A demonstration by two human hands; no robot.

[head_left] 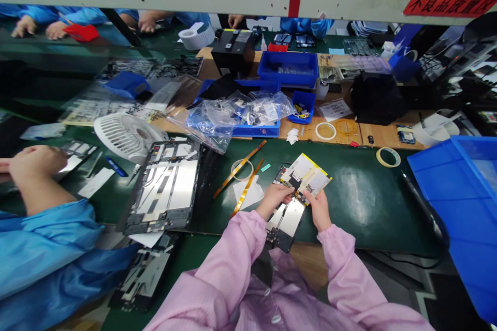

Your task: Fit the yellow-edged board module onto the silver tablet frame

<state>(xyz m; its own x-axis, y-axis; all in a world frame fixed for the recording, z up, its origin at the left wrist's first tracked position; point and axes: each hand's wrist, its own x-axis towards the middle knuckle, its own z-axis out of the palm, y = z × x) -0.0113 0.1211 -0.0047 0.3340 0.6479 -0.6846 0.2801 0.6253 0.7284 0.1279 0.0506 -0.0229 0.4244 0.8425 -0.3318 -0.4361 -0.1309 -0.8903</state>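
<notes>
My right hand [319,209] grips the lower right part of a flat battery pack [308,169], silvery white with yellow edges. At the pack's lower left, my left hand [275,198] is closed, its fingertips pinching the edge near a dark connector area. The pack is tilted over a tablet chassis [286,220] with bare metal plates and black ends, lying on the green mat below both hands. My fingers and the pack cover the chassis's upper part. A white paper sheet [248,194] and amber tape strips [239,169] lie left of my left hand.
Stacked tablet chassis [166,186] and a white fan [126,134] stand to the left, near a co-worker's blue sleeve [46,253]. Blue bins [289,64] and plastic bags [240,114] line the back. A large blue bin [458,207] and tape roll [388,157] are right.
</notes>
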